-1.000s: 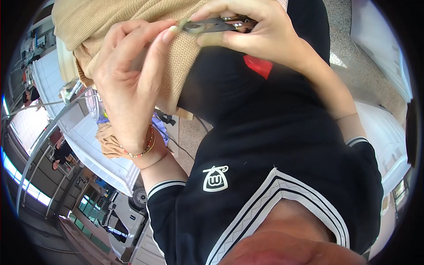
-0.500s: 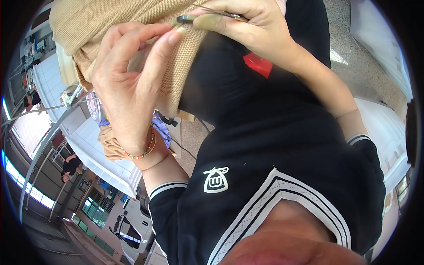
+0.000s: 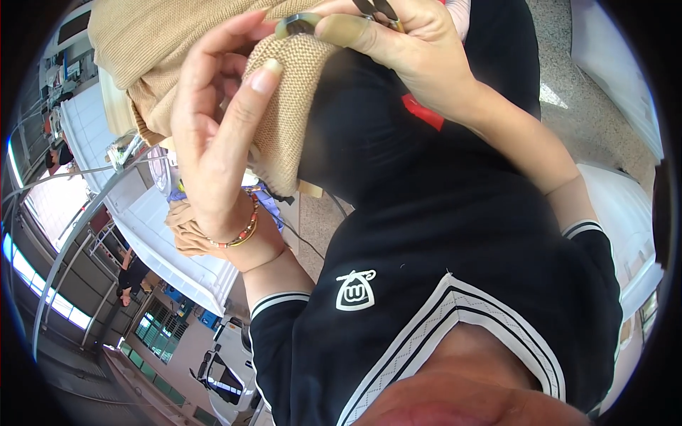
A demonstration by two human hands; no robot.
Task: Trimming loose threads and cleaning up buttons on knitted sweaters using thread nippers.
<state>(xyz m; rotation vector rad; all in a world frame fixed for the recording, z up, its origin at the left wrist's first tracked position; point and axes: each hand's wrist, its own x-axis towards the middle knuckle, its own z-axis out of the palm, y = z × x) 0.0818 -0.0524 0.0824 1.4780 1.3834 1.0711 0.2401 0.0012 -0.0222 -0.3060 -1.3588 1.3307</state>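
My left hand (image 3: 220,135), at the upper left, pinches the folded edge of a tan knit garment (image 3: 288,113) between thumb and fingers. At the top of that edge stands a round, greenish-grey button (image 3: 304,20), tilted up, with dark strands beneath it. From the other side my right hand (image 3: 419,60) grips the button, its thumb under a yellowish finger cover (image 3: 344,32). A small pair of dark-bladed snips (image 3: 383,10) is tucked in the same hand, blades pointing up; its lower part is hidden by my fingers. The garment drapes over my lap.
White plastic bins (image 3: 170,234) stand at my left, with tan cloth (image 3: 188,227) over one rim. Another pale bin (image 3: 611,220) is at my right. A dark cable (image 3: 302,241) crosses the floor. Another person (image 3: 131,277) is far off at the left.
The button has tipped up and shows more of its face and the strands beneath. My left thumb has moved down onto the knit, and the snips have swung from pointing left to pointing up.
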